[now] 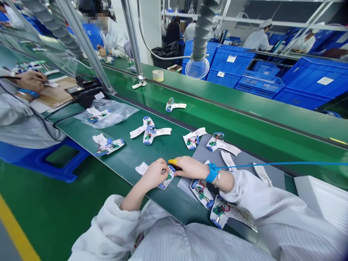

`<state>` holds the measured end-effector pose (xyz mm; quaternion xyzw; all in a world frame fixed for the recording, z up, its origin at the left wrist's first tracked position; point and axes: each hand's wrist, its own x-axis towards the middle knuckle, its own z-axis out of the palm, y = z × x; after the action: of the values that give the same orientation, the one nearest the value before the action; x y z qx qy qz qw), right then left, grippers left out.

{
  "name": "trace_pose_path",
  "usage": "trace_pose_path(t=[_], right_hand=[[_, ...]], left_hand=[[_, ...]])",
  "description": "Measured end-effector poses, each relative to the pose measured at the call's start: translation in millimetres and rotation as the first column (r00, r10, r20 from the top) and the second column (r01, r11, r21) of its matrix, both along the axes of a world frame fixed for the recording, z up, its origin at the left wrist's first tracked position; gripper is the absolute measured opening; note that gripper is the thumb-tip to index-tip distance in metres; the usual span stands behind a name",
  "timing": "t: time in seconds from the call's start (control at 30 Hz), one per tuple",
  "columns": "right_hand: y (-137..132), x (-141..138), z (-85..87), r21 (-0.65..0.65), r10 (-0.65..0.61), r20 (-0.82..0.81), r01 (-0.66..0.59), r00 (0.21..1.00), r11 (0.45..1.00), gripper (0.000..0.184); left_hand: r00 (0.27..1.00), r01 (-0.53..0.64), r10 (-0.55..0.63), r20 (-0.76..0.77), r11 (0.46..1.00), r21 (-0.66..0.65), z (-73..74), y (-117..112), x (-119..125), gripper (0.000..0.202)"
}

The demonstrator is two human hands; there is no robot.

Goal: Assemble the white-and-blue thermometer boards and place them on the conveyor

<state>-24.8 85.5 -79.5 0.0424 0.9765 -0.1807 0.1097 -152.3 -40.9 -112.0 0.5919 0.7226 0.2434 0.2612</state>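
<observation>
The half-shell (168, 178) with the green board lies on the green table (127, 163), close to its near edge, under both hands. The left hand (155, 173) has its fingers bent and gathered over the shell; whether they pinch a part cannot be told. The right hand (187, 166), a yellow cover (172, 161) on one finger, is half closed at the shell's far right end, its grip unclear. A push toward the near side could tip the shell off the edge, and fingers could snag thin wiring. The right sleeve (266, 206), low over the wired shells (201, 192) on the right, could drag them; so could the blue cord (282, 164). The fingers hide the contact points, and something dark between right thumb and finger is unreadable.
</observation>
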Motion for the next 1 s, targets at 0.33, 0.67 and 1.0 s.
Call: trace_pose_path(t=[0.33,0.67,1.0], right_hand=[[0.1,3.3,-7.5,-0.042,-0.005,0.015,0.006,1.000,0.999,0.030],[-1.0,3.2,-5.3,-0.034,0.003,0.028,-0.003,1.000,0.999,0.026],[-1.3,5.9,-7.9,-0.015,0.013,0.004,-0.013,1.000,1.000,0.022]], left_hand=[[1.000,-0.009,0.009,0.015,1.000,0.003,-2.0,-0.3,-3.9,0.013],[0.985,0.140,-0.148,-0.093,0.986,-0.095,5.2,8.9,-8.2,0.021],[0.929,0.225,-0.256,-0.266,0.964,-0.143,14.0,13.5,-7.9,0.024]])
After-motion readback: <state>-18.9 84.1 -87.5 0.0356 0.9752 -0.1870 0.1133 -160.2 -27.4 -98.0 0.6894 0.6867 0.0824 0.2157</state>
